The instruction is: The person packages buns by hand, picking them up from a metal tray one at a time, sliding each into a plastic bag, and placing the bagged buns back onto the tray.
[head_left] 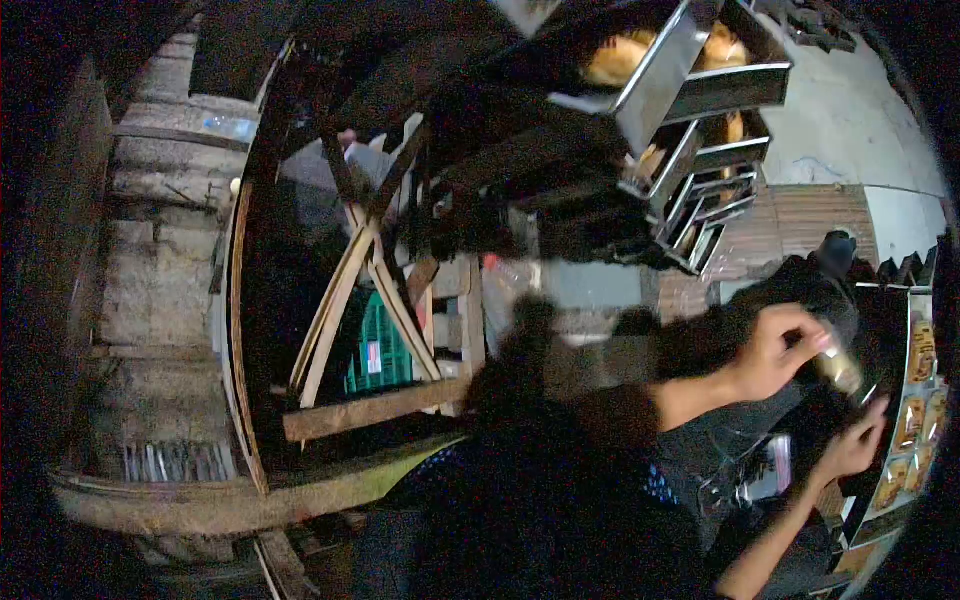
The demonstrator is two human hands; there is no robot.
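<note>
left hand (778, 352): fingers curled shut around a small pale object (838, 368), blurred, can't tell what it is; held just left of the tray rack.
right hand (856, 442): just below the object, fingers partly spread, holding nothing that I can see.
tray rack (918, 400): right edge, packets of baked goods in rows.
green crate (382, 352): mid-frame, behind crossed wooden slats (362, 285).
metal bread tins (700, 180): top, stacked, loaves showing in upper ones.
brick wall (150, 230): far left, dim.
</note>
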